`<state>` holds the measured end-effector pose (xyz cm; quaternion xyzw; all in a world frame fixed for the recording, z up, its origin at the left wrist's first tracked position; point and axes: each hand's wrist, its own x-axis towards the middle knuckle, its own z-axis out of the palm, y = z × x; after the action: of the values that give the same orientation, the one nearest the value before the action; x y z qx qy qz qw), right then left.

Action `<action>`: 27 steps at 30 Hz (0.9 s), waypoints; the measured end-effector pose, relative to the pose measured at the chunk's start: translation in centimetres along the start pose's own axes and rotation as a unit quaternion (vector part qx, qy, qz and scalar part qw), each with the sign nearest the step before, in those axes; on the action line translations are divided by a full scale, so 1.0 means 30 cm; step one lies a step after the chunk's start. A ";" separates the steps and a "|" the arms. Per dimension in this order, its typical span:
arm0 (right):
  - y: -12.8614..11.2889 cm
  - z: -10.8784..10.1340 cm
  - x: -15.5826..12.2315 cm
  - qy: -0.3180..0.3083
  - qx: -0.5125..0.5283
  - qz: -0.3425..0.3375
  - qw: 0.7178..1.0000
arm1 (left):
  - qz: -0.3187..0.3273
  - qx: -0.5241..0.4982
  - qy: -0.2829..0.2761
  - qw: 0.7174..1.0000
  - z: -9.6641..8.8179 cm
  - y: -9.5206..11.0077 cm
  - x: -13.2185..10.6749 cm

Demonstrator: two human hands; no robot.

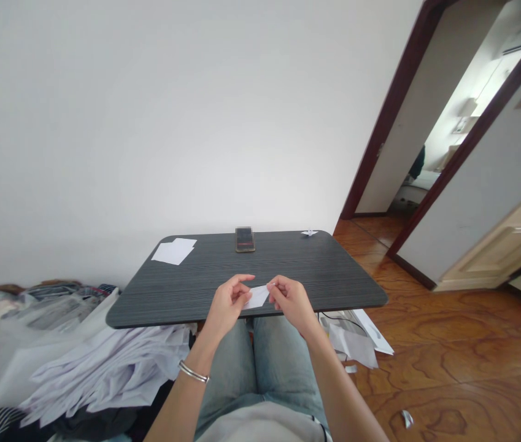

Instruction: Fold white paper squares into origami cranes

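Note:
Between my two hands is a small piece of white folded paper (pixel 257 297), just above the near edge of the dark table (pixel 214 264). My left hand (pixel 229 302) pinches its left end between thumb and fingers, with the index finger stretched out above. On the other side, my right hand (pixel 289 298) grips the paper's upper right corner with thumb and fingertips. Part of the paper's left end is hidden by my left fingers.
White paper sheets (pixel 175 251) lie at the table's back left. A phone (pixel 244 239) rests at the back middle, and a small folded paper figure (pixel 309 233) at the back right. Piled cloth and plastic (pixel 104 362) sit left of the table; papers (pixel 355 341) lie below right.

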<state>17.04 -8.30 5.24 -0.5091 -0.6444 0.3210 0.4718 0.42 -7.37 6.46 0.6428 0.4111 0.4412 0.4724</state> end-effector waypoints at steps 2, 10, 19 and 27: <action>-0.001 -0.004 -0.002 0.003 0.002 -0.001 1.000 | -0.008 -0.011 -0.008 1.000 -0.002 0.004 -0.001; 0.001 -0.011 0.001 0.013 -0.028 -0.004 1.000 | -0.014 -0.033 -0.026 0.999 -0.012 0.035 -0.013; -0.019 0.024 -0.003 0.023 -0.015 -0.013 1.000 | -0.017 -0.037 0.025 0.999 0.032 0.021 0.012; -0.024 0.031 -0.007 0.048 -0.026 -0.022 0.998 | -0.005 -0.062 0.016 0.998 0.045 0.015 0.013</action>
<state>15.93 -8.64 5.49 -0.5217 -0.6398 0.2690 0.4961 1.88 -7.42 6.74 0.6033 0.3932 0.4739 0.5069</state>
